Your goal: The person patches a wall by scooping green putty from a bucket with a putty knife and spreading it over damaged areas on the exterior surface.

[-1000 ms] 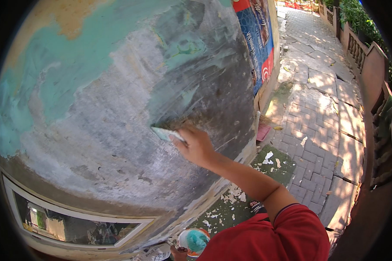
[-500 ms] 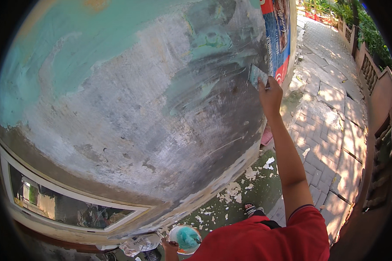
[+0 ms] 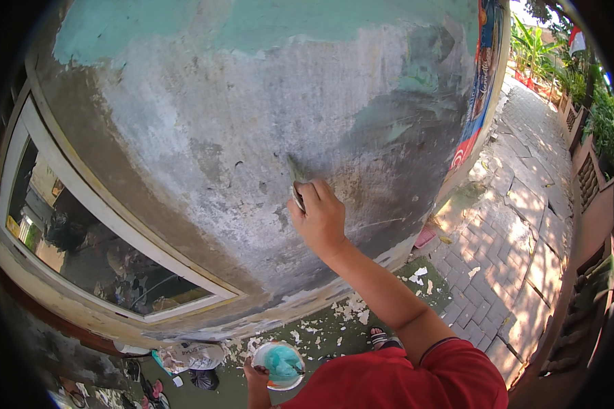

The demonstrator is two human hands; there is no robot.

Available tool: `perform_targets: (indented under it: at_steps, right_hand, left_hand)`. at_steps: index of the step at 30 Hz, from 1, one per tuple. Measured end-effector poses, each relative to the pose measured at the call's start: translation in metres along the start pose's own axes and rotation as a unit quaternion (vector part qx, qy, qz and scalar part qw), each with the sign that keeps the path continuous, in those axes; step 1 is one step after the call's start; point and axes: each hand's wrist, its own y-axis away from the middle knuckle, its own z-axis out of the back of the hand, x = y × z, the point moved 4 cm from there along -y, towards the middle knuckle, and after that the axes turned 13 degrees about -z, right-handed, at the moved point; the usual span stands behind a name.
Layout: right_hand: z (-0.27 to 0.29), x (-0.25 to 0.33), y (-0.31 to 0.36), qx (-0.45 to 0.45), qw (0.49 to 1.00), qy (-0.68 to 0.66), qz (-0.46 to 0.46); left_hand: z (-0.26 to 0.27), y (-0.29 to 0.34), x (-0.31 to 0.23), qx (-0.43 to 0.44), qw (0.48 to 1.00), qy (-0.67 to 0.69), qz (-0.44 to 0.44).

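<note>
Right hand (image 3: 320, 217) clutches the scraper (image 3: 297, 197), now swung inward along the wall (image 3: 232, 116), so probably another pass; left hand (image 3: 256, 374) grips the tub (image 3: 288, 386).

white-framed window (image 3: 99, 249) at left; black bag (image 3: 204, 379) low; paved path (image 3: 481, 273) right

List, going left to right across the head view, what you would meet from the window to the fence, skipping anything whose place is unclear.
Window, left hand, right hand, sandal, poster, fence.
</note>
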Motion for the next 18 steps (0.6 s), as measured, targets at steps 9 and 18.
perform_targets:
  at_steps: [9,18]
  right_hand:
    - [-0.002,-0.025,0.105,0.2,0.956,-0.038,-0.209]
    - [0.135,-0.203,0.315,0.174,0.741,-0.022,-0.648]
  left_hand:
    - [0.0,0.001,-0.001,-0.008,0.999,-0.003,0.033]
    - [-0.001,-0.002,-0.006,0.113,0.991,-0.053,-0.048]
